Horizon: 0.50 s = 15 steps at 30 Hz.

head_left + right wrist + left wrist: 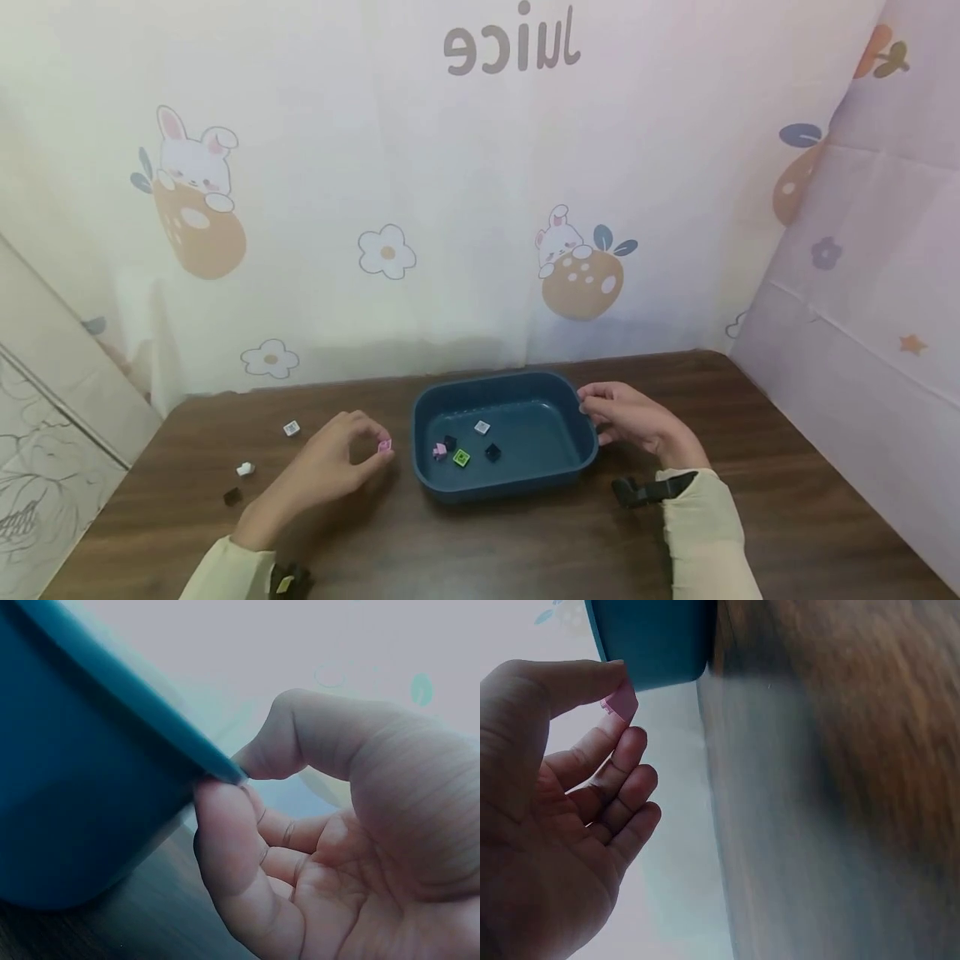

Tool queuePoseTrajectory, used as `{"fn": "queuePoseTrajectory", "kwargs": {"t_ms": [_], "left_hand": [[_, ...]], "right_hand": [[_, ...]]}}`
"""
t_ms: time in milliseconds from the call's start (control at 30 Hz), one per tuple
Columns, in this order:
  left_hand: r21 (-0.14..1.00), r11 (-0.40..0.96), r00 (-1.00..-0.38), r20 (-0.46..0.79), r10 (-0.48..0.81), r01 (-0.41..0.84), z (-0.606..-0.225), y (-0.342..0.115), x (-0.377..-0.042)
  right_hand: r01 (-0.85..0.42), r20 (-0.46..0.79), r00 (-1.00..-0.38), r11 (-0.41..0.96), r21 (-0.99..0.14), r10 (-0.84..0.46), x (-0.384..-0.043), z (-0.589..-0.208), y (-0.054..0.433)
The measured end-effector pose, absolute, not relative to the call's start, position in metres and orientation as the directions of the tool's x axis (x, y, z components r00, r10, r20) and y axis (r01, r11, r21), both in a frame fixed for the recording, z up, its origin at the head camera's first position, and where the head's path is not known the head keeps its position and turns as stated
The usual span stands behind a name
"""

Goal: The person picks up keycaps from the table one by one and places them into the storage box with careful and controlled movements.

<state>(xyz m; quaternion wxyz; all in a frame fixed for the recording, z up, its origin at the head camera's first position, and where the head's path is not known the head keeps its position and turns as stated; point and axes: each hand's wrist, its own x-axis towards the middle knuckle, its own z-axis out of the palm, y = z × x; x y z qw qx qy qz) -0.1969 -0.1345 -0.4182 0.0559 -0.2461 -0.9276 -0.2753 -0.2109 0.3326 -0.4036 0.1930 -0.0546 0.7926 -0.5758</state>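
My left hand (pixel 330 462) pinches a small pink building brick (pixel 385 446) between thumb and fingertips, just left of the dark blue tray (pixel 510 489). Up close in the left wrist view, that pink brick (pixel 622 702) shows a slanted face and little bumps on one side. The right hand (pixel 637 417) grips the tray's right end; in the right wrist view its thumb and index finger pinch the rim (pixel 214 761). Inside the tray lie several small bricks: a white one (pixel 482 427), a green one (pixel 461 458), another pink one (pixel 439 451) and dark ones (pixel 492 452).
Left of my left hand, a white brick (pixel 292 428), a second white piece (pixel 245 469) and a black brick (pixel 232 497) lie on the brown wooden table (pixel 480 558). A printed curtain (pixel 465 167) hangs behind the table's back edge.
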Motion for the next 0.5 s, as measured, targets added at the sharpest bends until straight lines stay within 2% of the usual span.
{"fn": "queuePoseTrajectory", "kwargs": {"t_ms": [500], "left_hand": [[0.508,0.738,-0.893,0.188,0.409,0.445,-0.4121,-0.1403,-0.1929]], "right_hand": [[0.141,-0.243,-0.920,0.318,-0.937,-0.308,-0.2088,-0.3998,0.3292]]}}
